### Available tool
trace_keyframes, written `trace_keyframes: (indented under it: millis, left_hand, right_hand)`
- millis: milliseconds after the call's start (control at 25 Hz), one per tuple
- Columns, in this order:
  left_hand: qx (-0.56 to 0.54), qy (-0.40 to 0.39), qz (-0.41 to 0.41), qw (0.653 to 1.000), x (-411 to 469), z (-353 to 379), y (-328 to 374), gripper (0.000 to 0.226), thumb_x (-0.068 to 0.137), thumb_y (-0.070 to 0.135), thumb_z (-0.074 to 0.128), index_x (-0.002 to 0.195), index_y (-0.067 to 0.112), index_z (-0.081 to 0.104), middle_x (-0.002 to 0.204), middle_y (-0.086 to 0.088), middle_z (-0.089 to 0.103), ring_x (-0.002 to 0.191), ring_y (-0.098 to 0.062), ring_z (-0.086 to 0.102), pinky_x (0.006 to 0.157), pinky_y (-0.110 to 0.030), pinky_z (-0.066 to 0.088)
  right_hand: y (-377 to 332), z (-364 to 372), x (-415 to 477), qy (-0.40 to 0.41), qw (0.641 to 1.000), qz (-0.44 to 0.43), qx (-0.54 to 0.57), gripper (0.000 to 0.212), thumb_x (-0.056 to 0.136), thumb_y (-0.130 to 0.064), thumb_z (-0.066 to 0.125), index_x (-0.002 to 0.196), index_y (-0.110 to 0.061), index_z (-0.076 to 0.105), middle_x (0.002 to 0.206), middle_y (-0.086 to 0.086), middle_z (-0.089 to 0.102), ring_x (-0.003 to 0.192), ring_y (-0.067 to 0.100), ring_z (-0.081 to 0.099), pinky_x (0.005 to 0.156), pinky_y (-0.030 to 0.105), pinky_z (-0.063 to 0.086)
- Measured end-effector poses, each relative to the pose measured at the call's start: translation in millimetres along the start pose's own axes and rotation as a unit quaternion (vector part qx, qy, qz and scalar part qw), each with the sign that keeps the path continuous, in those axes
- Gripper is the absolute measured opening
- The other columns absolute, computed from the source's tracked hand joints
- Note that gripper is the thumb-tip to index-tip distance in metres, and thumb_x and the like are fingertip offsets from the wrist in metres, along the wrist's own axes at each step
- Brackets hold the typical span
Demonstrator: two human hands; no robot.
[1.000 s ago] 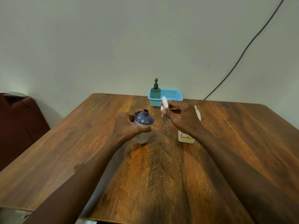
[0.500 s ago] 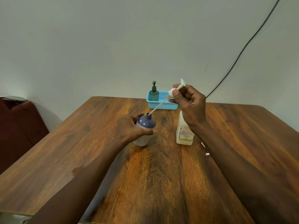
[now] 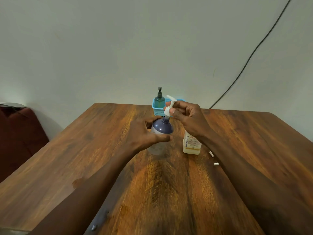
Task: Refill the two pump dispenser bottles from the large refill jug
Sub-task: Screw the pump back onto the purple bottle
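Note:
A bottle (image 3: 161, 129) with a purple shoulder and pale body stands upright at mid-table, and my left hand (image 3: 145, 134) is wrapped around it. My right hand (image 3: 188, 117) pinches the white pump head (image 3: 169, 107), which sits just above the bottle's neck with its tube down inside. A pale refill jug (image 3: 191, 145) with a printed label stands right of the bottle, partly behind my right wrist. A green pump bottle (image 3: 159, 99) with a black pump stands in the blue basket (image 3: 157, 111) at the far edge.
The wooden table (image 3: 101, 150) runs out to a plain wall. Two small white bits (image 3: 213, 158) lie by my right forearm. A black cable (image 3: 254, 51) hangs down the wall at right. A dark red seat (image 3: 15, 133) stands left of the table.
My right hand has lowered the pump, sliding its long tube down into the purple bottle until the head sits near the neck. My left hand has kept its hold on the bottle.

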State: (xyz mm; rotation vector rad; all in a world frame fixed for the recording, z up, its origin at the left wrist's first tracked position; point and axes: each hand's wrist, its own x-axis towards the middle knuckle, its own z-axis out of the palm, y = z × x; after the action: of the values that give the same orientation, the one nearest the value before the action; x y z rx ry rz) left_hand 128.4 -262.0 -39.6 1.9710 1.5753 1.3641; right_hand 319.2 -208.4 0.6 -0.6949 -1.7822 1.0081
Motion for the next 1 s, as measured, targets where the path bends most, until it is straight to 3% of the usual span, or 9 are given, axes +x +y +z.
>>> trace_keyframes:
  millis: [120, 280, 400, 560, 680, 760, 840, 1000]
  left_hand:
    - [-0.016, 0.008, 0.011, 1.000, 3, -2, 9, 0.061, 0.064, 0.042, 0.095, 0.117, 0.043, 0.066, 0.096, 0.025, 0.070, 0.089, 0.009, 0.069, 0.076, -0.012, 0.057]
    - [-0.020, 0.024, 0.012, 0.999, 5, 1, 14, 0.056, 0.063, 0.047, 0.094, 0.113, 0.046, 0.068, 0.094, 0.018, 0.075, 0.084, 0.005, 0.072, 0.075, -0.021, 0.061]
    - [-0.014, 0.039, 0.005, 0.999, 6, 8, 17, 0.058, 0.061, 0.052, 0.094, 0.114, 0.041, 0.072, 0.092, 0.018, 0.075, 0.082, 0.004, 0.072, 0.073, -0.021, 0.062]
    - [-0.005, 0.067, 0.011, 0.998, 7, 14, 21, 0.061, 0.058, 0.060, 0.091, 0.113, 0.037, 0.076, 0.091, 0.017, 0.076, 0.081, 0.005, 0.072, 0.072, -0.023, 0.062]
    - [0.011, 0.062, 0.022, 0.998, 9, 17, 26, 0.053, 0.060, 0.057, 0.092, 0.107, 0.046, 0.070, 0.087, 0.024, 0.071, 0.081, 0.010, 0.070, 0.071, -0.019, 0.061]
    - [0.010, 0.066, 0.014, 0.998, 11, 18, 26, 0.052, 0.059, 0.057, 0.092, 0.105, 0.042, 0.073, 0.088, 0.022, 0.073, 0.081, 0.010, 0.070, 0.072, -0.021, 0.061]
    - [0.002, 0.073, 0.019, 0.997, 14, 20, 27, 0.062, 0.059, 0.058, 0.091, 0.113, 0.032, 0.077, 0.094, 0.017, 0.077, 0.084, 0.007, 0.072, 0.073, -0.024, 0.062]
    - [-0.032, 0.060, 0.043, 0.997, 20, 20, 32, 0.065, 0.064, 0.049, 0.093, 0.121, 0.026, 0.074, 0.104, 0.014, 0.077, 0.091, 0.004, 0.072, 0.077, -0.022, 0.062]
  right_hand:
    - [-2, -2, -1, -0.038, 0.999, 0.018, -0.009, 0.029, 0.101, -0.010, 0.063, 0.130, -0.007, 0.068, 0.120, 0.002, 0.075, 0.113, 0.010, 0.072, 0.098, 0.027, 0.057]
    - [-3, -3, 0, -0.025, 0.999, 0.028, -0.017, 0.029, 0.100, -0.015, 0.067, 0.127, -0.008, 0.070, 0.117, 0.003, 0.077, 0.110, 0.011, 0.073, 0.097, 0.030, 0.059]
    - [-5, 0, -2, 0.021, 0.998, 0.026, -0.047, 0.026, 0.091, -0.020, 0.079, 0.115, -0.009, 0.075, 0.102, 0.001, 0.080, 0.096, 0.010, 0.077, 0.086, 0.031, 0.063]
    - [-13, -1, -1, 0.112, 0.984, 0.020, -0.134, 0.037, 0.065, -0.035, 0.097, 0.089, -0.016, 0.075, 0.082, -0.008, 0.077, 0.073, 0.001, 0.075, 0.066, 0.016, 0.060]
    - [-14, -5, 0, 0.133, 0.972, 0.026, -0.190, 0.048, 0.053, -0.050, 0.098, 0.080, -0.021, 0.071, 0.074, -0.009, 0.075, 0.068, 0.004, 0.072, 0.060, 0.014, 0.057]
    - [-14, -2, -1, 0.153, 0.965, 0.028, -0.211, 0.053, 0.054, -0.055, 0.096, 0.078, -0.017, 0.068, 0.072, -0.006, 0.072, 0.062, 0.005, 0.067, 0.058, 0.017, 0.055]
    - [-14, 2, -2, 0.155, 0.968, 0.043, -0.191, 0.058, 0.060, -0.055, 0.094, 0.091, -0.015, 0.067, 0.080, -0.006, 0.072, 0.068, 0.001, 0.066, 0.065, 0.019, 0.058]
    - [-10, -7, 1, 0.054, 0.996, 0.064, -0.007, 0.073, 0.079, -0.036, 0.088, 0.141, -0.024, 0.051, 0.124, -0.001, 0.073, 0.111, 0.009, 0.072, 0.096, 0.038, 0.061]
